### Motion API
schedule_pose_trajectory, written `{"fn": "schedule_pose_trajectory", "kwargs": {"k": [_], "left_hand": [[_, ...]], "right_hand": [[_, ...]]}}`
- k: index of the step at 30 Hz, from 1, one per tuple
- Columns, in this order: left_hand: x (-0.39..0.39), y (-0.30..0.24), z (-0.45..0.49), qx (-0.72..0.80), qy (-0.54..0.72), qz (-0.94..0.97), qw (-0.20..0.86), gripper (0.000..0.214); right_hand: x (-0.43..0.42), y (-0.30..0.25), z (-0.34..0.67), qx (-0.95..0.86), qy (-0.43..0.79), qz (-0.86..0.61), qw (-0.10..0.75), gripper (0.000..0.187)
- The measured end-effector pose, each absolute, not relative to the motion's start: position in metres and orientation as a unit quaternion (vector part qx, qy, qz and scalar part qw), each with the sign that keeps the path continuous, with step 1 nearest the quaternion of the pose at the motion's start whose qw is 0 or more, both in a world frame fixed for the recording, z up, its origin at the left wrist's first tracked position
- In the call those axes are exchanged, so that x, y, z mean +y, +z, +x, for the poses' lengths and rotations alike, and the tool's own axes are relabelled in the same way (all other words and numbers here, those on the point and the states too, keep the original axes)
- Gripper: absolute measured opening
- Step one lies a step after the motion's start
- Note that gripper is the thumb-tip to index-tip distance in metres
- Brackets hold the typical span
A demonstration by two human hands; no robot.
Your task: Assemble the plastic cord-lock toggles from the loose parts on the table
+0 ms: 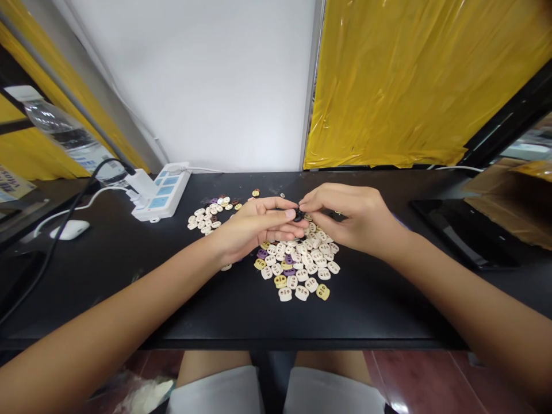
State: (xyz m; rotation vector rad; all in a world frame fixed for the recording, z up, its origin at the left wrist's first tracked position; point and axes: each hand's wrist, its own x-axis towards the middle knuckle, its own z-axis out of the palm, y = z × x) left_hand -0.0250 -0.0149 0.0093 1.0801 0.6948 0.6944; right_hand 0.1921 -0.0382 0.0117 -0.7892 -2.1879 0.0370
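My left hand and my right hand meet above a black table, fingertips pinched together on a small black cord stopper. Directly under the hands lies a pile of cord stoppers, mostly cream with a few yellow and purple ones. A second, smaller pile of stoppers, cream with some dark ones, lies to the left behind my left hand. Parts of the near pile are hidden by my fingers.
A white power strip with plugs and cables sits at the back left, a white mouse-like object further left, a plastic water bottle beyond. A dark tablet or tray lies at right. Yellow sheeting hangs behind.
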Motion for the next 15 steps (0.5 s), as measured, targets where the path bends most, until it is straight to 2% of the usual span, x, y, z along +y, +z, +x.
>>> {"fn": "schedule_pose_trajectory", "kwargs": {"k": [5,11,15], "left_hand": [[-0.021,0.010,-0.022,0.293,0.333,0.503,0.742,0.010],[-0.029,0.013,-0.018,0.290,0.366,0.503,0.728,0.017],[-0.031,0.013,-0.017,0.286,0.370,0.500,0.729,0.015]], "right_hand": [[-0.039,0.008,0.188,-0.847,-0.007,-0.295,0.442,0.024],[-0.036,0.004,0.187,-0.830,-0.098,-0.257,0.485,0.026],[-0.037,0.003,0.186,-0.831,-0.118,-0.249,0.483,0.028]]}}
